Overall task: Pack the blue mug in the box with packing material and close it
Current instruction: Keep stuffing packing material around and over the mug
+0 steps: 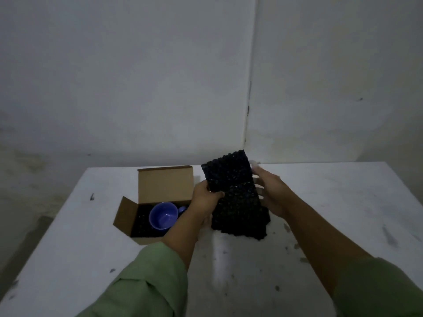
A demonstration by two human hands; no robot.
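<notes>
An open cardboard box [164, 183] stands on the white table [320, 213], its lid flap raised at the back. Inside it the blue mug [163, 216] lies on dark packing material, mouth towards me. To the right of the box I hold a black sheet of bubbled packing material [238, 202] upright above the table. My left hand [204, 196] grips the sheet's left edge, thumb curled over its front. My right hand [271, 191] is behind the sheet's right edge, fingers spread; its grip is partly hidden.
The table stands in a corner between two pale walls [248, 110]. Its surface is scuffed with dark marks. Bare table surface lies to the right of the sheet and in front of the box. Green sleeves cover both forearms.
</notes>
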